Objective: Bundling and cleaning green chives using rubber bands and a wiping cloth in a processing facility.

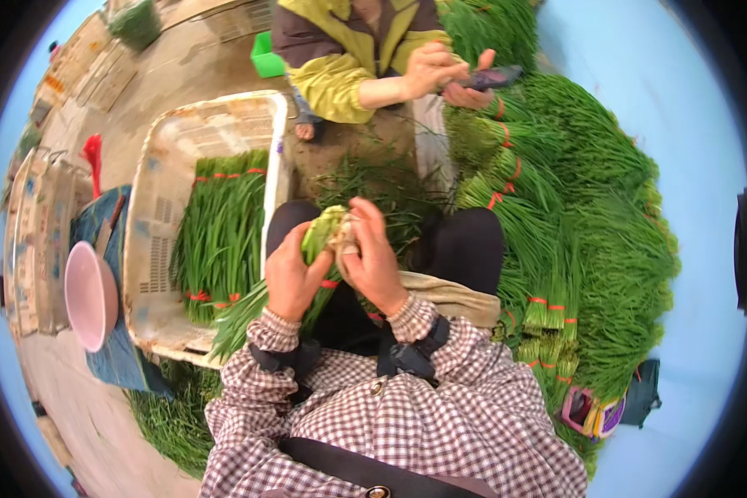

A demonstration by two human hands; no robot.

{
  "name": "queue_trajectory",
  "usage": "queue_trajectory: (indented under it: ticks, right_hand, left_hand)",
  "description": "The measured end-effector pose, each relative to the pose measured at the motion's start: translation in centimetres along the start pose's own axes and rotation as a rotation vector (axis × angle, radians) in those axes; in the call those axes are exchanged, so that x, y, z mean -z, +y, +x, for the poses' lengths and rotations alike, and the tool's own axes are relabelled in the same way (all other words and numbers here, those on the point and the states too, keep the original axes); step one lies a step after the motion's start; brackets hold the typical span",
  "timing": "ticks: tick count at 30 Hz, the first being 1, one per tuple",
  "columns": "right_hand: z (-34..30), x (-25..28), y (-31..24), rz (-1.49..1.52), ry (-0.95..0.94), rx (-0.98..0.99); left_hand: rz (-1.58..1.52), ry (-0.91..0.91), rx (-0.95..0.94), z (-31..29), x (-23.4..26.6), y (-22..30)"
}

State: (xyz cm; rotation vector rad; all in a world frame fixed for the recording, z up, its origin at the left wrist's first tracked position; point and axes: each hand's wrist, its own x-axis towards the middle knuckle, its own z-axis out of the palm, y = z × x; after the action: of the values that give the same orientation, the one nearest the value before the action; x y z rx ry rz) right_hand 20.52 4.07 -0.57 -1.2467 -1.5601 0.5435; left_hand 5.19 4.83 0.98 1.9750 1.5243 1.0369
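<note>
Head view: gripping garlic-chive bundle (317,302) with curled left hand (293,272) and right hand (375,259); likely light, bruisable; best held by pale stems (324,230).

no text, labels, brands, numbers or signs legible, small blue marks (31,275) on off-white plastic crate (51,249) unreadable

A light blue wall (693,158) rose at the right. The floor (203,75), brownish at upper left, appeared paler at lower left.

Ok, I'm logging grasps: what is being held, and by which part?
A green bunch, by its pale stem end, between left grip and right grip.
</note>
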Motion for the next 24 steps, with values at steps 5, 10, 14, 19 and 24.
queue_trajectory:
  ticks: [5, 10, 14, 19, 24]
  right_hand:
    - [0.9, -1.8, 0.9, -0.009, -0.05, -0.298]
    - [2.2, 0.4, 7.7, 0.167, 0.019, -0.271]
    - [3.0, 4.8, 2.0, 1.006, 0.059, -0.615]
    - [2.0, -0.5, -0.4, 0.035, -0.171, -0.05]
    - [4.5, -1.0, 9.8, 0.403, -0.23, -0.38]
  left_hand:
    - [0.033, 0.036, 0.089, -1.4, 1.2, -1.1]
    - [-0.03, -0.01, -0.022, -0.8, 0.1, 0.1]
    - [-0.069, -0.002, 0.0, -0.9, 0.7, -0.3]
    - [-0.015, 0.034, 0.062, -1.4, 0.5, -1.1]
    - [-0.065, -0.013, -0.05, -0.2, 0.1, -0.4]
